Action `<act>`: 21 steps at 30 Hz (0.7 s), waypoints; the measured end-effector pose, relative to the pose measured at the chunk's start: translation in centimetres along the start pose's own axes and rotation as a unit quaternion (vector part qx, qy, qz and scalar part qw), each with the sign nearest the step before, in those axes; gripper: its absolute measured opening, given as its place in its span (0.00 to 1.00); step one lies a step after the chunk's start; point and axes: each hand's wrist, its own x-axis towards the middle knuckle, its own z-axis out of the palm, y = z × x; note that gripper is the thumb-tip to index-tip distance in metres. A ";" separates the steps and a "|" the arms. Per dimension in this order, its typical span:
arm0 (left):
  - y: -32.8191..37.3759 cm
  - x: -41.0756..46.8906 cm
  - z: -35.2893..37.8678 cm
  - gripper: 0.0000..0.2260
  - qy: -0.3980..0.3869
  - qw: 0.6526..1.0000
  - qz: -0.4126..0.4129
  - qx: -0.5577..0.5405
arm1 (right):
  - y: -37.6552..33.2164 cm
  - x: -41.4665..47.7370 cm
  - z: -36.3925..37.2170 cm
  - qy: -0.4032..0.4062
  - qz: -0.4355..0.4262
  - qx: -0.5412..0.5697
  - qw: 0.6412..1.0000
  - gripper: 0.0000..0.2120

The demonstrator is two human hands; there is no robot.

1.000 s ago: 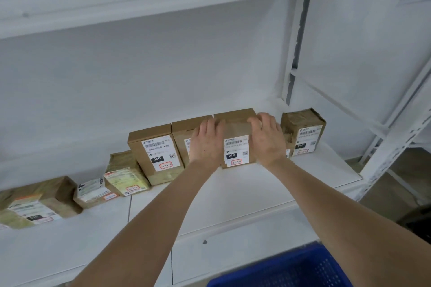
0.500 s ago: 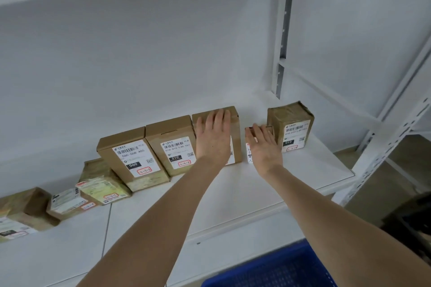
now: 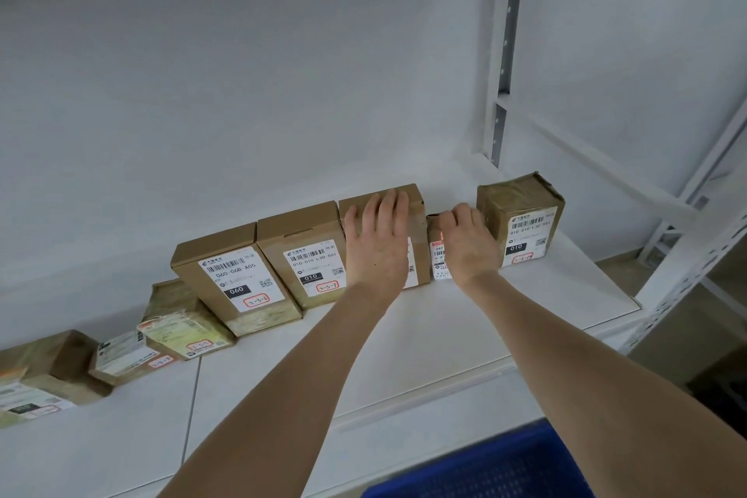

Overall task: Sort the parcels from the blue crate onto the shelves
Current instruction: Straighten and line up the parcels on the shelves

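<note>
A row of brown parcels stands on the white shelf point(image 3: 444, 336). My left hand point(image 3: 378, 243) lies flat, fingers straight, against the front of a brown box point(image 3: 414, 202) in the middle of the row. Just right of it, my right hand point(image 3: 469, 247) covers a small parcel with a white label point(image 3: 438, 259), its fingers bent over the parcel's top edge. This small parcel sits in the gap between the brown box and a tape-wrapped parcel point(image 3: 521, 214) marked 010. The blue crate point(image 3: 485, 469) shows at the bottom edge, below my right forearm.
Left of my hands stand a box marked 010 point(image 3: 307, 251) and one marked 060 point(image 3: 230, 271). Further left, several flatter parcels point(image 3: 182, 323) lean on each other. A white upright post point(image 3: 505, 53) and slanted frame rails point(image 3: 687, 255) bound the shelf on the right.
Both hands let go of the brown box they held together. The left now presses flat on its front, while the right has shifted to the small parcel beside it and bent its fingers over the top.
</note>
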 end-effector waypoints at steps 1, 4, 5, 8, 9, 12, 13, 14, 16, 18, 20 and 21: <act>0.0 0.0 0.0 0.36 -0.001 1.000 0.001 0.002 | -0.2 0.0 -0.1 0.016 -0.004 -0.006 1.000 0.17; 0.0 0.0 -0.1 0.37 -0.018 1.000 0.002 0.000 | -0.1 -0.5 0.7 0.071 -0.024 -0.007 0.997 0.20; -0.1 0.1 -0.2 0.37 -0.020 1.000 0.002 0.001 | 0.1 -1.0 0.9 0.080 -0.027 0.000 0.996 0.22; -0.2 0.1 -0.5 0.37 -0.025 1.000 0.001 -0.008 | 0.9 -2.5 1.6 0.036 -0.047 0.010 0.998 0.28; -0.2 0.1 -0.6 0.37 -0.025 1.000 0.000 -0.012 | 1.1 -2.8 1.8 0.014 -0.046 0.008 0.999 0.31; 0.0 0.1 -0.9 0.38 -0.037 0.999 -0.001 -0.016 | 1.3 -2.5 1.8 -0.022 -0.054 0.009 0.998 0.35; 0.0 0.1 -1.0 0.38 -0.043 0.999 -0.001 -0.014 | 1.2 -2.3 1.7 -0.048 -0.055 0.014 0.997 0.34; 0.1 0.1 -1.0 0.38 -0.047 0.999 -0.001 -0.009 | 1.2 -2.0 1.6 -0.065 -0.051 0.021 0.996 0.34; 0.1 0.1 -1.1 0.39 -0.049 0.999 0.000 -0.004 | 1.2 -1.6 1.3 -0.079 -0.039 0.028 0.996 0.33; 0.1 0.1 -1.3 0.38 -0.045 0.999 -0.002 -0.012 | 1.4 -1.6 1.3 -0.077 -0.048 0.021 0.996 0.33; 0.1 0.2 -1.5 0.37 -0.049 0.999 -0.002 -0.016 | 1.8 -1.8 1.2 -0.073 -0.059 0.004 0.996 0.33; 0.1 0.3 -1.6 0.37 -0.051 0.999 -0.002 -0.016 | 1.9 -1.9 1.2 -0.067 -0.064 0.001 0.996 0.34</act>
